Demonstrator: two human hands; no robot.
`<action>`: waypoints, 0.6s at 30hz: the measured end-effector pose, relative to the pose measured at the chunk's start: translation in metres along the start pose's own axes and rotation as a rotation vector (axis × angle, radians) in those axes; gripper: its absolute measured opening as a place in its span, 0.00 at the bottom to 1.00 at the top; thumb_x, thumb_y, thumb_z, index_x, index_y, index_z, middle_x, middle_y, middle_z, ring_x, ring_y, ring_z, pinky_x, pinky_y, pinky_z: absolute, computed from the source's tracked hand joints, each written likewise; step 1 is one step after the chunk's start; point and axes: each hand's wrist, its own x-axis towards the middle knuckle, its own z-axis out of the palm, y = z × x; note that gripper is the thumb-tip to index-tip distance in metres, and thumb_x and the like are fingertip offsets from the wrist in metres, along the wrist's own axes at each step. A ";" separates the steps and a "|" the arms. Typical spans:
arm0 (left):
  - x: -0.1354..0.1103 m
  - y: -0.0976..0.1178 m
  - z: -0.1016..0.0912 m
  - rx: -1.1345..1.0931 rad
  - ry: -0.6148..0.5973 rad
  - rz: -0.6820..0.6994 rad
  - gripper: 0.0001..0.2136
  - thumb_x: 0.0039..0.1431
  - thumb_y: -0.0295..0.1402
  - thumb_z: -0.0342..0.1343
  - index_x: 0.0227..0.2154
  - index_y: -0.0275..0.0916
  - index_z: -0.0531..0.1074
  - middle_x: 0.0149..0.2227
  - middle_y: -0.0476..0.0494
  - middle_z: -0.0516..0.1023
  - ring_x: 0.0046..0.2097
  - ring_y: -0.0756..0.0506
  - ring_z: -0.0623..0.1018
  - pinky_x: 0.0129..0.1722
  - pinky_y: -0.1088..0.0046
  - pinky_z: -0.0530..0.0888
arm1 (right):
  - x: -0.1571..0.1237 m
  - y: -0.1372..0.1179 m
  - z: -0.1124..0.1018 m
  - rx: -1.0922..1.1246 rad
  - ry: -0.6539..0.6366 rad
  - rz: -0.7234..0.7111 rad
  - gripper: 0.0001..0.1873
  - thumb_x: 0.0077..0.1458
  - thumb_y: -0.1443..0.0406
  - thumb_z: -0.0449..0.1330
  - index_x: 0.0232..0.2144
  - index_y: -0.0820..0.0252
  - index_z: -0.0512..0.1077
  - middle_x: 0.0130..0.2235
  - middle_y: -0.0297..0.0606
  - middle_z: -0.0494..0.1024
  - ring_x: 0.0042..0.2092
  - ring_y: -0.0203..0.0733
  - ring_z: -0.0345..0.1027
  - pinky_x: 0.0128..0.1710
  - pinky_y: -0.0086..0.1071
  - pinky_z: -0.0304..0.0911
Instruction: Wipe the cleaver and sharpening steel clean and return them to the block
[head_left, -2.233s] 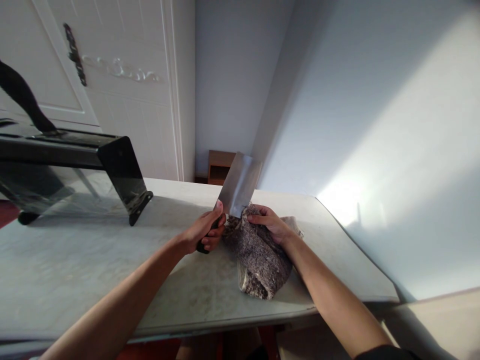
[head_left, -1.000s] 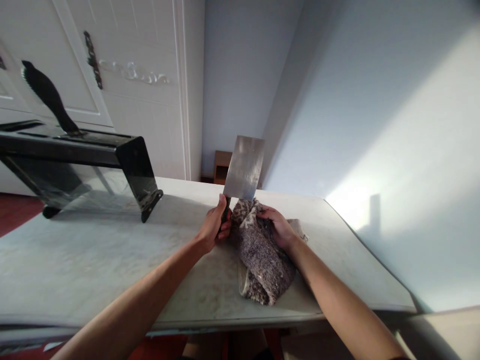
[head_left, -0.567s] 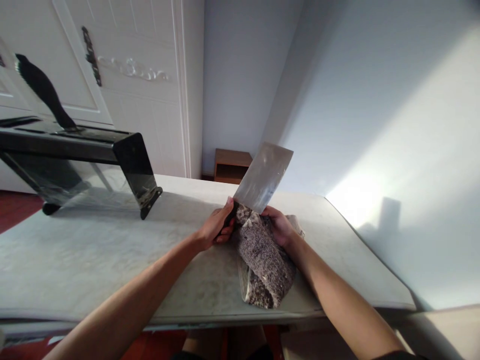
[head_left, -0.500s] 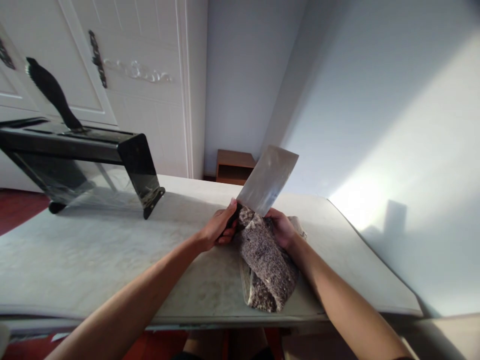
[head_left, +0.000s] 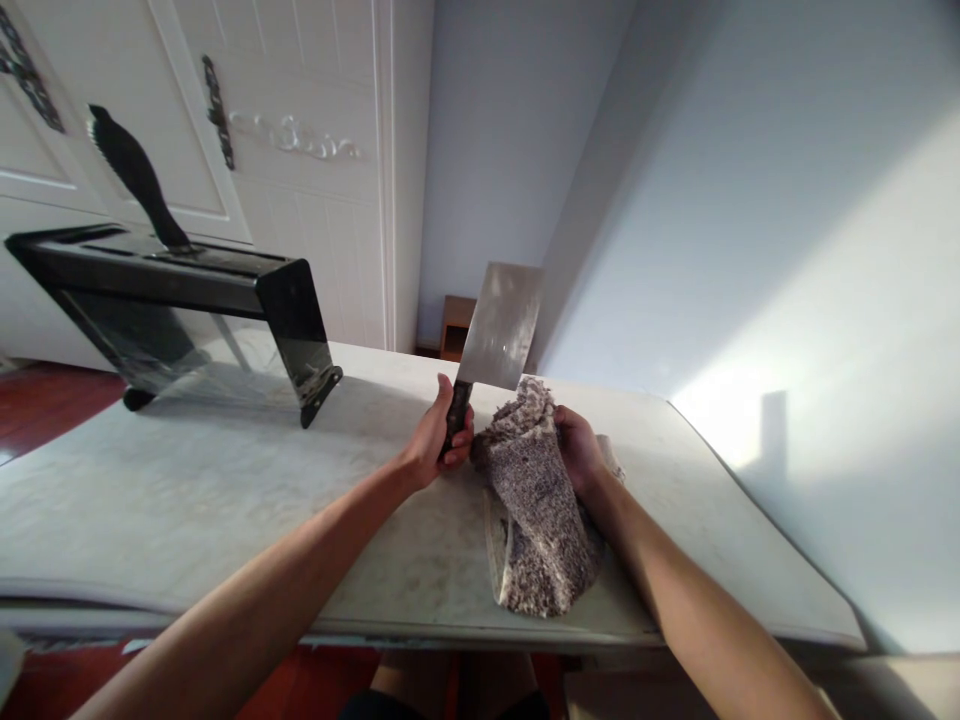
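My left hand [head_left: 442, 432] is wrapped round the dark handle of a cleaver [head_left: 501, 325]. The broad metal blade points up and slightly right, above the table. A shaggy grey-brown cloth [head_left: 536, 500] lies bunched on the table, its upper end lifted near the blade's lower corner. My right hand [head_left: 579, 448] grips the right side of that cloth, fingers partly hidden behind it. Whether the cloth's top touches the blade, I cannot tell.
On the left of the white table [head_left: 375, 560] stands a black knife block [head_left: 187, 290] with clear sides and one black-handled knife in it. Behind are a white cabinet [head_left: 315, 220] and a small brown wooden box [head_left: 456, 325]. A wall borders the right.
The cleaver has swung more upright and left. The cloth, behind or against the blade before, now has its top end raised below the blade. The view has shifted slightly left.
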 end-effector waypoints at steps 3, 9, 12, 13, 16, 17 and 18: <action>0.000 0.000 0.001 0.043 0.058 0.108 0.32 0.52 0.67 0.36 0.26 0.39 0.61 0.16 0.57 0.55 0.13 0.56 0.54 0.12 0.80 0.49 | 0.003 0.005 0.004 0.024 0.115 0.051 0.07 0.34 0.65 0.60 0.23 0.56 0.73 0.25 0.34 0.79 0.38 0.50 0.74 0.40 0.39 0.67; 0.001 -0.009 0.006 0.393 0.247 0.436 0.25 0.58 0.60 0.43 0.28 0.40 0.61 0.21 0.54 0.62 0.18 0.54 0.60 0.18 0.78 0.55 | 0.006 0.012 0.007 0.001 0.059 -0.036 0.12 0.36 0.67 0.64 0.29 0.57 0.75 0.29 0.32 0.81 0.39 0.48 0.74 0.42 0.38 0.66; -0.002 -0.013 0.007 0.715 0.393 0.557 0.17 0.62 0.50 0.48 0.30 0.41 0.62 0.24 0.51 0.65 0.24 0.50 0.66 0.25 0.76 0.60 | 0.004 0.012 0.008 0.016 0.007 -0.054 0.15 0.36 0.68 0.65 0.33 0.57 0.76 0.31 0.33 0.81 0.39 0.48 0.74 0.42 0.38 0.66; -0.004 -0.014 0.007 0.827 0.421 0.567 0.14 0.62 0.47 0.48 0.32 0.41 0.63 0.25 0.49 0.67 0.27 0.48 0.68 0.28 0.75 0.61 | 0.003 0.012 0.009 0.021 -0.008 -0.054 0.16 0.37 0.67 0.66 0.34 0.57 0.76 0.32 0.33 0.81 0.39 0.47 0.74 0.42 0.39 0.66; -0.009 -0.016 0.009 1.064 0.416 0.559 0.11 0.63 0.43 0.48 0.38 0.42 0.63 0.31 0.44 0.72 0.33 0.42 0.74 0.33 0.71 0.64 | -0.001 0.011 0.014 0.028 -0.032 -0.060 0.17 0.39 0.66 0.68 0.36 0.56 0.75 0.32 0.33 0.81 0.37 0.45 0.74 0.42 0.38 0.66; -0.010 -0.016 0.010 1.111 0.398 0.553 0.11 0.63 0.43 0.48 0.40 0.41 0.63 0.33 0.42 0.73 0.36 0.41 0.75 0.35 0.70 0.65 | -0.002 0.011 0.015 0.030 -0.035 -0.067 0.17 0.39 0.65 0.69 0.36 0.55 0.75 0.32 0.33 0.81 0.36 0.45 0.74 0.41 0.38 0.66; -0.010 -0.016 0.010 1.145 0.380 0.553 0.11 0.63 0.43 0.48 0.42 0.41 0.63 0.35 0.41 0.74 0.38 0.40 0.75 0.37 0.69 0.66 | -0.004 0.011 0.016 0.032 -0.036 -0.076 0.18 0.39 0.65 0.69 0.37 0.55 0.74 0.32 0.32 0.81 0.36 0.45 0.74 0.41 0.38 0.66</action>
